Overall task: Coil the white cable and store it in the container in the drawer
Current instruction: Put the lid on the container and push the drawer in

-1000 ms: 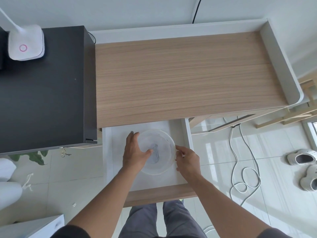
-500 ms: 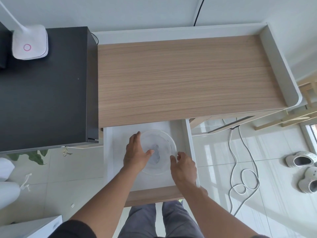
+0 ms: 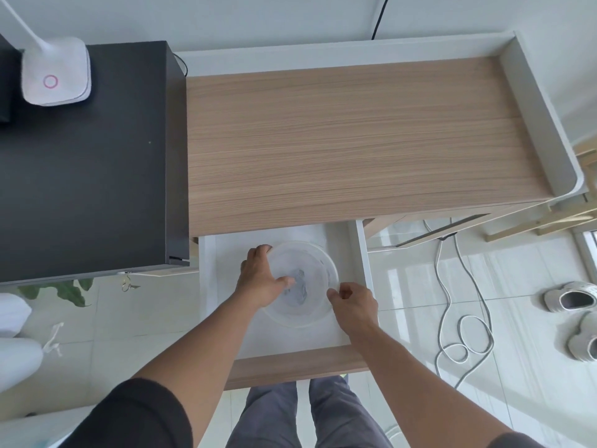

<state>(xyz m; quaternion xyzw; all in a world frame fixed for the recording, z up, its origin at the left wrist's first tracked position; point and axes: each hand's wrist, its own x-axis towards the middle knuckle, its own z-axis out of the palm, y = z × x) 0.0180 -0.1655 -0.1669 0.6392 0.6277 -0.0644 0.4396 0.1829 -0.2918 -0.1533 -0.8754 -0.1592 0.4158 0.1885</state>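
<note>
Below the wooden desk (image 3: 355,140) I saw the drawer (image 3: 361,253) pulled open, the clear round container (image 3: 303,305) inside. My left hand (image 3: 261,279) gripped its rim; my right hand (image 3: 353,303) pinched the near edge. The white cable (image 3: 452,305) lay loose on the floor: light, limp, probably springy, best gathered near an end.

I had one view only, a wide-angle head camera worn by the person, so no second view overlapped it. It looked steeply down and forward from above the wooden desk (image 3: 355,140) onto the open drawer (image 3: 223,253) directly below (straight edges bowed near the frame borders). Both forearms entered from the bottom edge at close range; the floor (image 3: 420,286) lay much farther below.
</note>
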